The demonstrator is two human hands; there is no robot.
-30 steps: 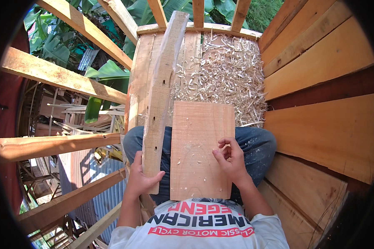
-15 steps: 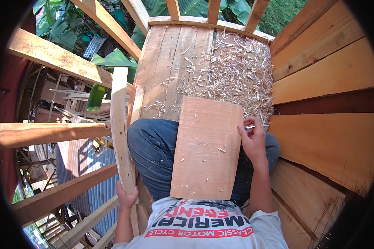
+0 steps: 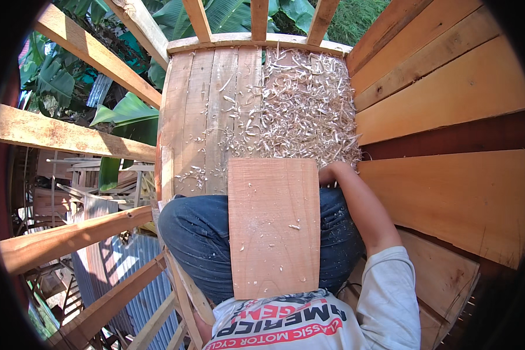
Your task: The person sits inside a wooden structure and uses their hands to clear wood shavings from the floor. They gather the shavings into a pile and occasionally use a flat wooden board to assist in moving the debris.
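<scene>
A flat rectangular wooden board (image 3: 274, 233) lies across my lap, over my blue jeans, with a few shavings scattered on it. My right hand (image 3: 331, 172) is bent in at the board's far right corner, between the board and the shavings. Its fingers are hidden, so I cannot see whether they hold anything. At the lower left, beside my shirt, a small patch of skin shows that may be my left hand (image 3: 203, 328); its fingers are out of sight. A pale wooden strip (image 3: 193, 291) runs next to it, and I cannot tell whether it is held.
Curled wood shavings (image 3: 309, 111) cover the right part of the plank floor (image 3: 195, 99) ahead. Wooden rails (image 3: 76, 239) stand along the left, over corrugated metal sheets (image 3: 114, 265) below. Wide boards (image 3: 449, 198) form the wall at the right. Banana leaves (image 3: 137, 116) hang beyond the rails.
My left hand and the upright pale wooden batten it held have dropped from their place at the left. My right hand has curled inward at the board's far right corner. The view has shifted.
</scene>
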